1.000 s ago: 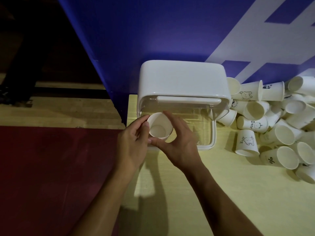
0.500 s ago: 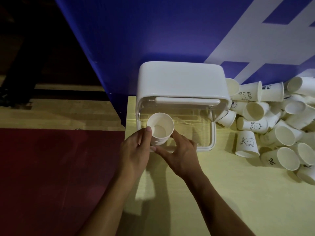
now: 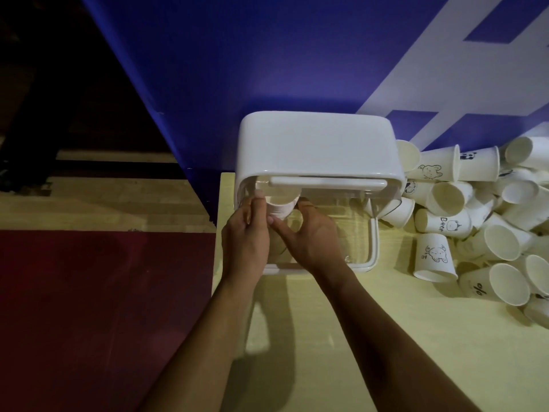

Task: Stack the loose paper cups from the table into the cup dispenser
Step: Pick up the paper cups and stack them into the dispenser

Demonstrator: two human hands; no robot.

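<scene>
In hand: you held one paper cup (image 3: 280, 207) at centre frame, its mouth tucked under the white lid at the left end of the cup dispenser (image 3: 318, 144).
Left: your left hand (image 3: 245, 239) pinched the cup's left side.
Right: your right hand (image 3: 312, 236) gripped its right side, thumb crossing beneath.
Right of frame: the loose cups (image 3: 475, 221) lay heaped on the table (image 3: 371, 337), against the dispenser's right side.

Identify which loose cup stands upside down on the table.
The drawn-animal cup at the pile's near-left edge, right of the dispenser: it stands rim-down, while its neighbours lie on their sides.
</scene>
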